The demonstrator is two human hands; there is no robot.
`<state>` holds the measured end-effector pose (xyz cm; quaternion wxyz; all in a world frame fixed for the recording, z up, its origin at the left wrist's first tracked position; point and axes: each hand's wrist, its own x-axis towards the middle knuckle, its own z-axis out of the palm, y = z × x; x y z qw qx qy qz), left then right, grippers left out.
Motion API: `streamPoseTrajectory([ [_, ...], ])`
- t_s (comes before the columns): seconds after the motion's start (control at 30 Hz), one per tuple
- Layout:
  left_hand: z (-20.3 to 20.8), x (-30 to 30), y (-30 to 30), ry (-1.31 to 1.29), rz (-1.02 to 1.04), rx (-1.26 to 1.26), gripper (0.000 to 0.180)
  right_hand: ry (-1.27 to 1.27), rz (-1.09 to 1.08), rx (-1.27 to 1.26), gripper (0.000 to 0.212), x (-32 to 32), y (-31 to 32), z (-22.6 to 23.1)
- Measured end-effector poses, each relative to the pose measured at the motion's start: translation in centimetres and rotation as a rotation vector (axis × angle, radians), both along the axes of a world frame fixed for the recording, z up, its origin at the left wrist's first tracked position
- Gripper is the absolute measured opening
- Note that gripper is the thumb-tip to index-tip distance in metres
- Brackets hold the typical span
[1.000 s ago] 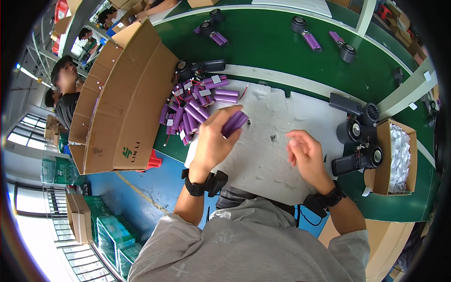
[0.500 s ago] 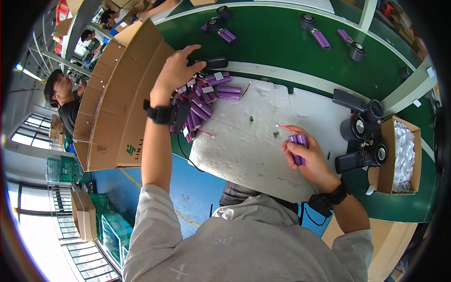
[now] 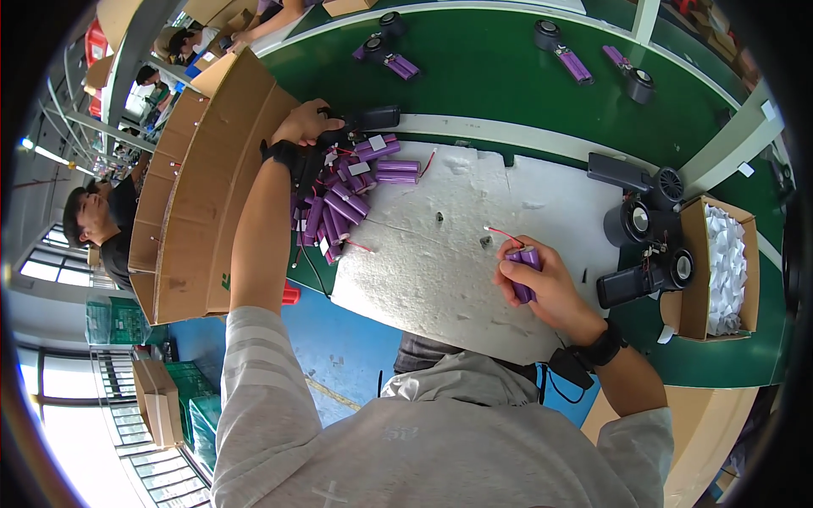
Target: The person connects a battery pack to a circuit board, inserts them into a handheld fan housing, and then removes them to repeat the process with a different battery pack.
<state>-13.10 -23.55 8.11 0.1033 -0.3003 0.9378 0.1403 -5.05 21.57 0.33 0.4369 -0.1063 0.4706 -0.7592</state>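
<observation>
The fingertips of the left hand (image 3: 303, 127) are hidden at the far left, where the hand is lowered between a large cardboard box (image 3: 212, 169) and a black housing (image 3: 373, 118); how far its fingers are opened, and whether anything is gripped, cannot be told. Part of the pile of purple battery packs (image 3: 343, 199) is covered by its black wristband (image 3: 298, 169). By the right hand (image 3: 555, 292), 1 purple battery pack (image 3: 526, 261) is held above the white foam sheet (image 3: 423, 262), the thumb laid across it and the fingers wrapped round, so its middle is obscured; a red wire (image 3: 506, 234) is extended from its far end. At the far left, a co-worker's forearm (image 3: 269, 24) is cut off by the upper edge.
</observation>
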Motion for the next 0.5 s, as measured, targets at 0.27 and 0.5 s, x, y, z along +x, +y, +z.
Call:
streamPoseTrajectory([
  [0.27, 4.2, 1.5, 4.1, 0.406, -0.268, -0.249, 0.058, 0.040, -0.137, -0.044, 0.016, 0.0, 0.6, -0.3],
  [0.5, 4.2, 7.5, 22.7, 0.329, -0.959, 0.399, 0.047, 0.071, -0.242, -0.014, 0.021, -1.4, 1.5, 1.6],
])
